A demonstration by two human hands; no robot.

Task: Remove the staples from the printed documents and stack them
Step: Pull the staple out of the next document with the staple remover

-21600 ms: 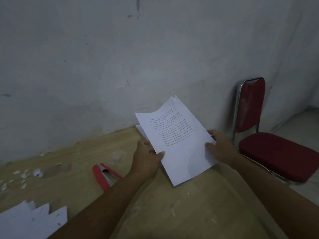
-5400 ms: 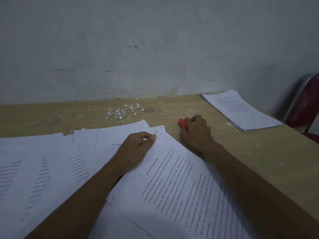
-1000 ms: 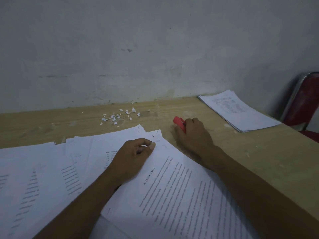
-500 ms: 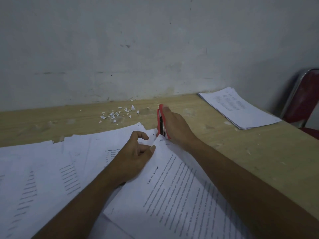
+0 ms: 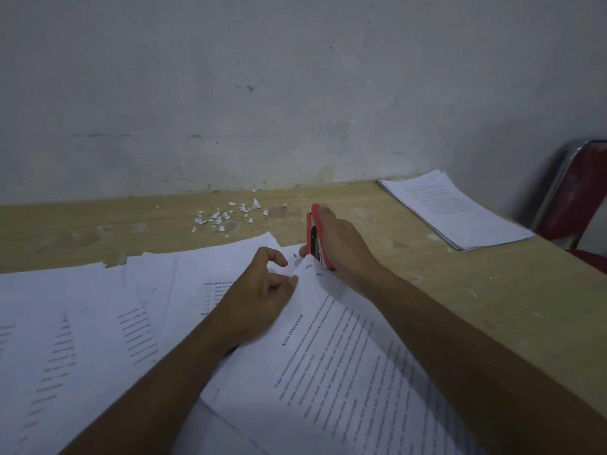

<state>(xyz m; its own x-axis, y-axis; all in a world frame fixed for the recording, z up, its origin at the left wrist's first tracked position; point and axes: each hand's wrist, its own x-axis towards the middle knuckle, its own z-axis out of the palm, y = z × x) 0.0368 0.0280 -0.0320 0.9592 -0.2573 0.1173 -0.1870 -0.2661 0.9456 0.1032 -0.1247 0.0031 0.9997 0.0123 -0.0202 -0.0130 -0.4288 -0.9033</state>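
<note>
Document (image 5: 345, 372) lies nearest on the table (image 5: 492, 290), atop loose sheets (image 5: 82, 323). Left hand (image 5: 259, 300) pinches its top corner. Right hand (image 5: 341, 244) grips a red tool (image 5: 311, 231), upright at that corner. Beyond: paper scraps (image 5: 226, 215); stack (image 5: 453, 208) far right.

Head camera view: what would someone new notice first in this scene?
The red stapler stands out most, held on end in the right hand at the top corner of a printed document. The left hand pinches that corner beside it. Behind, torn paper scraps lie near the wall, and a neat paper stack sits far right on the table.
</note>
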